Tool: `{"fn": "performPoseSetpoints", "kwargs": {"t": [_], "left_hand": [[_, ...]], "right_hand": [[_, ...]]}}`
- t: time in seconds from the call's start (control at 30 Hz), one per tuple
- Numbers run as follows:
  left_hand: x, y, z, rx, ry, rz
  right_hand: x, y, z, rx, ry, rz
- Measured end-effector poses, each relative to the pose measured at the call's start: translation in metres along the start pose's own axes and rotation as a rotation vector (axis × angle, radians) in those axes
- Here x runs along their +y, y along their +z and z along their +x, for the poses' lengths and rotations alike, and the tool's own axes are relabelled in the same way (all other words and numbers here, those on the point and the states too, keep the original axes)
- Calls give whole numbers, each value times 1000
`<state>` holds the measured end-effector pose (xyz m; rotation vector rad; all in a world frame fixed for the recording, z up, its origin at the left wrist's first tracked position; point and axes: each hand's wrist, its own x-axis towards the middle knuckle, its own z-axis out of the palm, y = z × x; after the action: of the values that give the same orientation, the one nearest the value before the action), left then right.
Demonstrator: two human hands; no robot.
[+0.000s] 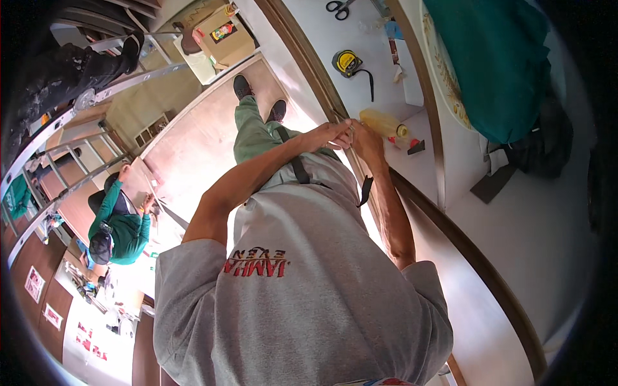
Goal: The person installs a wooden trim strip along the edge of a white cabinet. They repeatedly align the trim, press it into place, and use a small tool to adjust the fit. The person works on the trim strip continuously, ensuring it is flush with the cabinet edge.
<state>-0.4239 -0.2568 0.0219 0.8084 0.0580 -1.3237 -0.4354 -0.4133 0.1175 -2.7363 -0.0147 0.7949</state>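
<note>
My left hand (331,135) and my right hand (367,139) meet in front of my waist, beside the brown edging (331,96) of a white cabinet. The fingers of both are closed and close together. Whatever they pinch is too small or hidden to make out. Just past my right hand, a bottle of yellowish liquid (381,122) lies on its side on the white surface. Small red and black pieces (415,145) lie by its cap. A black strap (365,190) hangs near my right forearm.
A yellow-black tape measure (347,62) and scissors (337,9) lie on the white surface. Dark green cloth (492,64) hangs at right. At left, a metal ladder (122,83) bears someone's dark-trousered leg (71,80); a person in green (129,231) works below. A cardboard box (225,42) stands ahead.
</note>
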Motion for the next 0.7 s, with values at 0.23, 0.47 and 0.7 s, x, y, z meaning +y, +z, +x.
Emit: {"fn": "performPoseSetpoints", "kwargs": {"t": [0.23,0.47,0.7], "left_hand": [[-4,4,11,124,64,-133],[-7,-1,12,142,101,-83],[-5,-2,10,206,108,-130]], "right_hand": [[-20,-9,4,-86,101,525],[-10,6,7,105,-36,322],[9,16,17,98,-71,89]]}}
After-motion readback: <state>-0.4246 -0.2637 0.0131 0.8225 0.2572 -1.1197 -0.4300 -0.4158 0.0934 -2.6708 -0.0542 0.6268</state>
